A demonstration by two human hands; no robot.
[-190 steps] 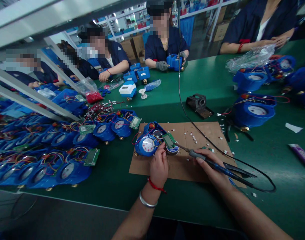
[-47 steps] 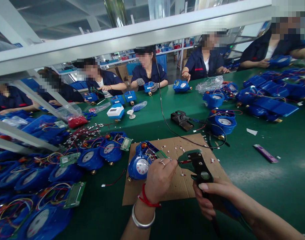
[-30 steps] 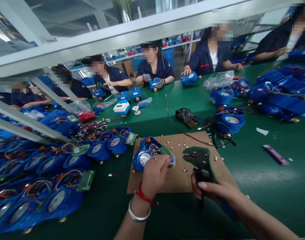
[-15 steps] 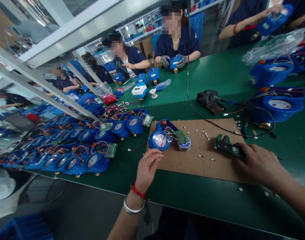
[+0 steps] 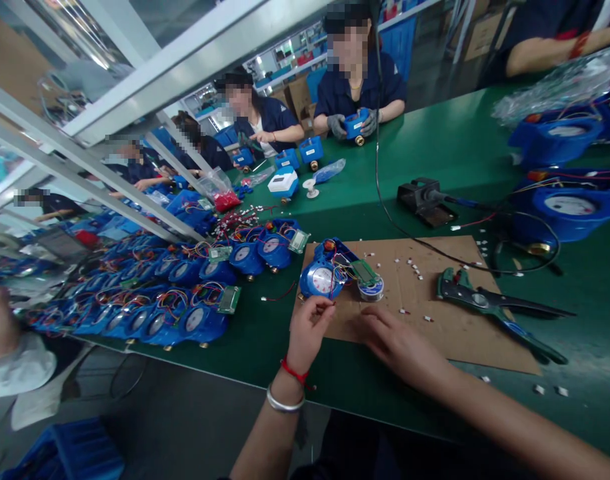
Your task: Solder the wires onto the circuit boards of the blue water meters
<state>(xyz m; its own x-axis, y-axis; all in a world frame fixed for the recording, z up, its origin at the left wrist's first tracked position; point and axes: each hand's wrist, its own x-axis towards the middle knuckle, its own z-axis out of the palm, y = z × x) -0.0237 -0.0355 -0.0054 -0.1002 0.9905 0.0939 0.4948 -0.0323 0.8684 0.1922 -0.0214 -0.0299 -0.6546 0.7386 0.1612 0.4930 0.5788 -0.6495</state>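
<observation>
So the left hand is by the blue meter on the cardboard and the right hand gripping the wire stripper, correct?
No: the head view shows the wire stripper lying partly on the cardboard, apart from the right hand. The left hand is by the blue meter.

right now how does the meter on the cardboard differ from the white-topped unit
The meter is open, with wires showing; the white-topped unit is covered. The meter shows a round dial; the unit, a dark rectangular panel. Both have blue bodies.
</observation>
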